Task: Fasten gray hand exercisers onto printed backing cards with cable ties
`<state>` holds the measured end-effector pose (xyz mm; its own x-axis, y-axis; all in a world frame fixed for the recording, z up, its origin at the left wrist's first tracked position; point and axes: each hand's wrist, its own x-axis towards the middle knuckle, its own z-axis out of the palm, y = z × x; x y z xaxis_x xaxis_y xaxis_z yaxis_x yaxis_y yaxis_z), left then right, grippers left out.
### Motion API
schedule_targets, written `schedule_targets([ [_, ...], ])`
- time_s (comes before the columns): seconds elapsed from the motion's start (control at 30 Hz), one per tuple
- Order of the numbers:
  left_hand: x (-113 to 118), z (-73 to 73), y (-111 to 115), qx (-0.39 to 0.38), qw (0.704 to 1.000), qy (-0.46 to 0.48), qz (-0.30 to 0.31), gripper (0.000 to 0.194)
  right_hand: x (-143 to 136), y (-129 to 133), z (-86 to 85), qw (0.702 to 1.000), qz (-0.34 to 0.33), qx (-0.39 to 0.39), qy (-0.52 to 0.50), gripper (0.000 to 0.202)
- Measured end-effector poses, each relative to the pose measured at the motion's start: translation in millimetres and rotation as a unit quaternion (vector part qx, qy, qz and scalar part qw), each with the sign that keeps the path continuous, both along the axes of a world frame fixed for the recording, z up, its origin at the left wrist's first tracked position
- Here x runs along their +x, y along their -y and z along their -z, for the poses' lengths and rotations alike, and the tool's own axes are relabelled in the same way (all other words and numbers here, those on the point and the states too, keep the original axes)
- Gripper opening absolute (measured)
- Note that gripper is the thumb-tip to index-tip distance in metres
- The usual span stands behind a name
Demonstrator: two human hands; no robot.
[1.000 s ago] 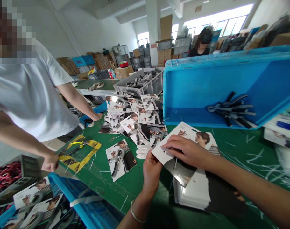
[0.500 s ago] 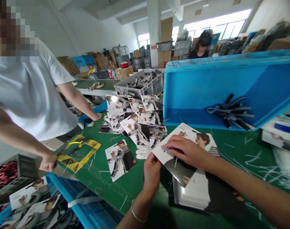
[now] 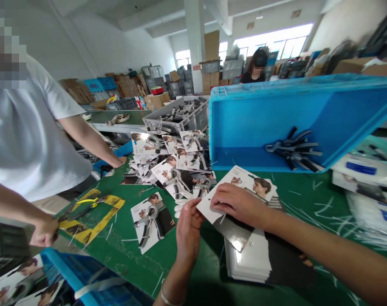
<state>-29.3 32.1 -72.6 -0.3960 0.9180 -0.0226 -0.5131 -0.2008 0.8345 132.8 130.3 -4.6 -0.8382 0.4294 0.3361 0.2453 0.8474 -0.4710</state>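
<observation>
A printed packaging card (image 3: 236, 238) lies tilted over a stack of similar cards (image 3: 249, 265). Its left corner is between the fingers of my left hand (image 3: 188, 231), which are closed at the edge. My right hand (image 3: 239, 204) rests over the card's upper half, fingers bent together near a small punched hole. A thin white plastic tie (image 3: 223, 219) shows just below those fingers; its other end is hidden. To the left lies a card with a grey-and-black hand grip (image 3: 150, 225) fastened on it. Beyond my left hand is a heap of carded hand grips (image 3: 177, 174).
A blue crate (image 3: 244, 127) on its side holds several loose hand grips (image 3: 295, 148). Behind the heap stands a grey bin (image 3: 193, 121) of grips. Pliers (image 3: 91, 204) lie at left by yellow tape. A co-worker (image 3: 30, 140) leans on the table. White ties (image 3: 333, 221) lie scattered right.
The view has shifted a little to the right. My left fingers have straightened upward at the card's corner. My right hand stays over the card, its fingers more curled.
</observation>
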Motion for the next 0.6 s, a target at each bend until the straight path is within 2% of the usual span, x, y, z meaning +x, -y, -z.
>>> schedule_targets([
  [0.07, -10, -6.8, -4, -0.048, 0.994, -0.098, -0.017, 0.034, -1, 0, -1.9, 1.000, -0.007, -0.015, -0.020, 0.017],
  [0.13, -19, -16.4, -12, -0.082, 0.982, -0.161, 0.048, 0.040, 2, 3, -8.7, 0.998, -0.013, -0.015, -0.066, 0.016],
  [0.2, -21, -27.8, -17, -0.106, 0.970, -0.158, 0.149, 0.047, 11, 10, -20.2, 0.992, -0.009, 0.004, -0.126, 0.013],
  [0.23, -19, -33.3, -18, -0.116, 0.966, -0.142, 0.181, 0.051, 19, 14, -26.2, 0.987, 0.000, 0.010, -0.158, 0.011],
  [0.3, -11, -42.4, -13, -0.128, 0.969, -0.107, 0.182, 0.058, 42, 18, -33.5, 0.974, 0.059, 0.009, -0.219, 0.009],
  [0.33, -6, -45.2, -8, -0.132, 0.973, -0.096, 0.162, 0.061, 58, 15, -32.8, 0.963, 0.119, 0.001, -0.242, 0.012],
  [0.4, 5, -46.8, 4, -0.146, 0.975, -0.107, 0.126, 0.069, 94, -1, -20.2, 0.928, 0.283, -0.023, -0.241, 0.022],
  [0.43, 10, -45.8, 11, -0.156, 0.972, -0.130, 0.120, 0.071, 113, -16, -8.6, 0.902, 0.377, -0.043, -0.204, 0.028],
  [0.47, 14, -44.0, 16, -0.166, 0.965, -0.160, 0.126, 0.074, 133, -33, 5.5, 0.880, 0.451, -0.076, -0.126, 0.031],
  [0.6, 27, -36.6, 28, -0.193, 0.918, -0.294, 0.183, 0.078, 199, -108, 63.7, 0.823, 0.552, -0.130, -0.011, 0.024],
])
